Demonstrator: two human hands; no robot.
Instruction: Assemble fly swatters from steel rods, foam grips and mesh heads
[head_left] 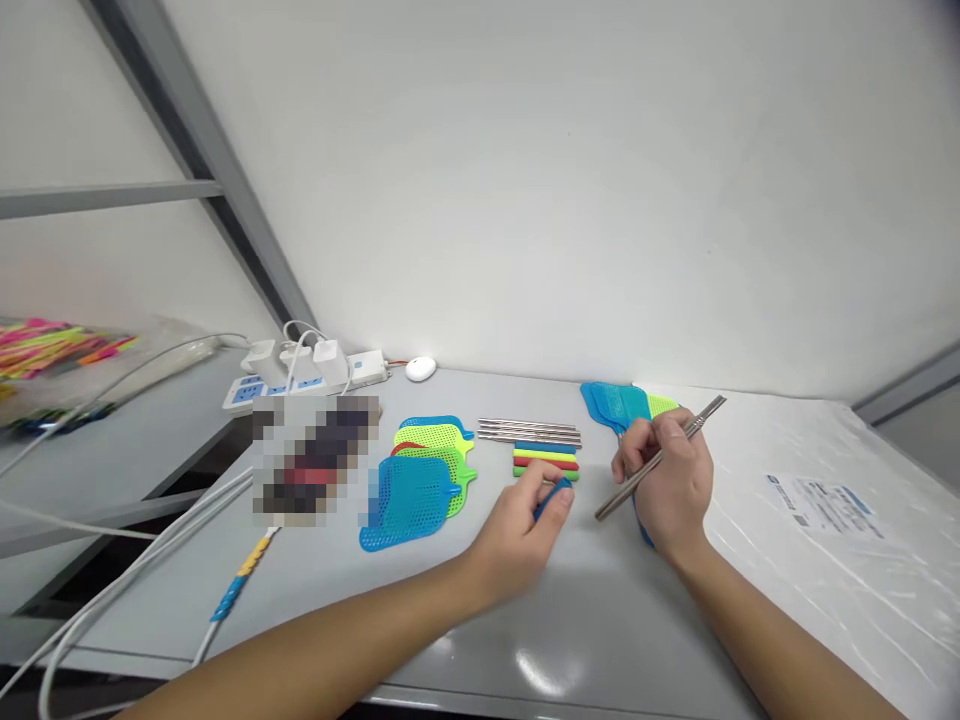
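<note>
My left hand is closed around a short blue plastic handle, held just above the table. In my right hand is a slim metal rod, slanting up to the right. Between and beyond the hands lie loose green, red, yellow and blue handles in a stack of rows. Several metal rods lie side by side behind them. Left of these, blue, yellow, green and red fly swatter heads overlap. Behind my right hand rest blue and yellow-green swatters, partly hidden by it.
A power strip with white chargers stands at the back left, near a white oval case. A blurred-out device has a cable running from it. White plastic packaging covers the right side. Colourful bundles lie far left.
</note>
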